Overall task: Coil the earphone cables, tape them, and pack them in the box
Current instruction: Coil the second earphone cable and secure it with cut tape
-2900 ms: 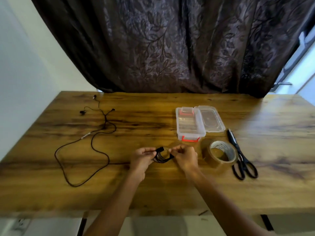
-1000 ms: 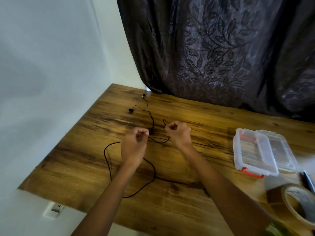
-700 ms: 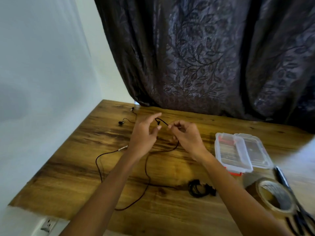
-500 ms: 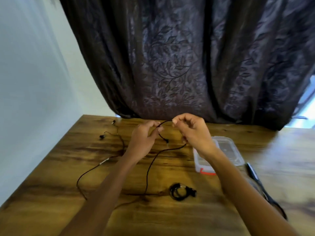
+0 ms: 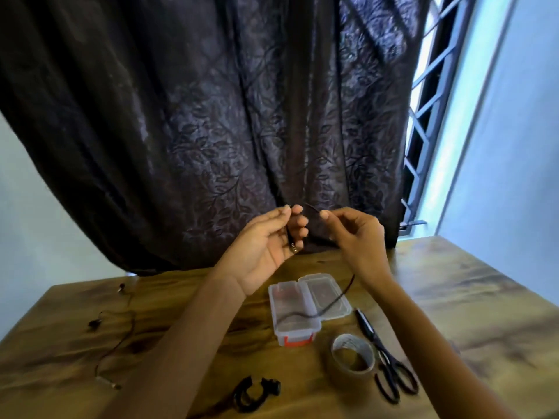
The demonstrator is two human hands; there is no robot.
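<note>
Both hands are raised above the wooden table [image 5: 453, 297] in front of the curtain. My left hand [image 5: 266, 240] pinches the plug end of a black earphone cable [image 5: 329, 303] between thumb and fingertips, and the metal jack hangs in its palm. My right hand [image 5: 354, 234] pinches the same cable a little further along. From there the cable drops across the open clear plastic box [image 5: 302, 309] with orange clasps and trails left to the earbuds [image 5: 93, 323]. A coiled black earphone bundle [image 5: 254, 393] lies near the front edge.
A roll of brown tape [image 5: 352, 359] and black scissors [image 5: 385, 364] lie to the right of the box. A dark leaf-patterned curtain [image 5: 211, 131] hangs behind the table, with a barred window [image 5: 429, 122] at the right. White wall stands at the left.
The first coil was set down near the front edge. Both hands picked up the second cable's plug end at the left and lifted it higher. The view swung right and up.
</note>
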